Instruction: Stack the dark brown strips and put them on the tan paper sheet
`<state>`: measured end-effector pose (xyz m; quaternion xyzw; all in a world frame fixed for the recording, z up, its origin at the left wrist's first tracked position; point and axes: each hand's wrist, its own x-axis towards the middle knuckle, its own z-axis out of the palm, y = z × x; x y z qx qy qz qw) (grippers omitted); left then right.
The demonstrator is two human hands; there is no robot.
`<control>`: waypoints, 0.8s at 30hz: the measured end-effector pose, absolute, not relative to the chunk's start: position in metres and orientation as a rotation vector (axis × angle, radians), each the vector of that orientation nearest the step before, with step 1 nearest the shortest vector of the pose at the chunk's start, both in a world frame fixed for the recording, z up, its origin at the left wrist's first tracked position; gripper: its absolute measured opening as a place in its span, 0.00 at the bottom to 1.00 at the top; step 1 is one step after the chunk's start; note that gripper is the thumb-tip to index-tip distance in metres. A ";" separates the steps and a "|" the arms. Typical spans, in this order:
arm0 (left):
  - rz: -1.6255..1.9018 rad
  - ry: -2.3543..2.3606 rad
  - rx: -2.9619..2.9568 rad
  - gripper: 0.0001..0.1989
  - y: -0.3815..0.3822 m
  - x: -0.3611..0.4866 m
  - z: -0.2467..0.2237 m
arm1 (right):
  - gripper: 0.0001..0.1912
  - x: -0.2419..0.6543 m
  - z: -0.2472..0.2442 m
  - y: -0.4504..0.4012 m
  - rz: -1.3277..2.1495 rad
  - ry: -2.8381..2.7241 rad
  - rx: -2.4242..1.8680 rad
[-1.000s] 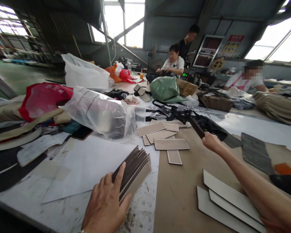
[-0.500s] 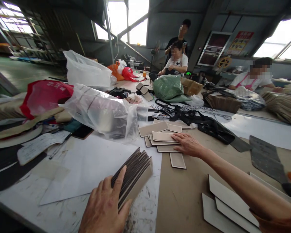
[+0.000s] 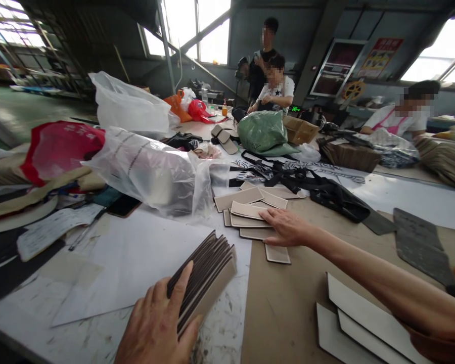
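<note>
My left hand grips the near end of a thick stack of dark-edged beige strips, fingers over its left side and thumb on its right. The stack stands on edge over the white sheet. Farther off, my right hand holds the right end of a beige panel, which lies on a loose pile of similar panels. One panel sticks out of the pile toward me, below my right hand.
Larger pale panels lie under my right forearm. Clear plastic bags, a phone, black straps and a green bag surround the work spot. Several people are beyond the table, one nearby in a white shirt.
My right hand has moved slightly left with the top panel, which has shifted left over the pile. My left hand still holds the stack, and the view has shifted a little.
</note>
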<state>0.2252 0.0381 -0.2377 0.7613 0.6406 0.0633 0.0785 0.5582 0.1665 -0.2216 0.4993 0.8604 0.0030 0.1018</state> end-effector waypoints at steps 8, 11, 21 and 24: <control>0.132 1.903 2.239 0.33 0.039 0.230 -0.228 | 0.23 0.544 -0.242 0.164 0.258 2.402 1.574; 0.102 1.911 2.228 0.33 0.038 0.233 -0.221 | 0.18 0.538 -0.232 0.162 0.242 2.343 1.659; 0.062 1.935 2.279 0.36 0.038 0.235 -0.213 | 0.06 0.463 -0.163 0.058 -0.424 2.227 2.132; 0.037 1.970 2.270 0.36 0.040 0.238 -0.214 | 0.06 0.430 -0.171 0.035 -0.830 2.265 2.160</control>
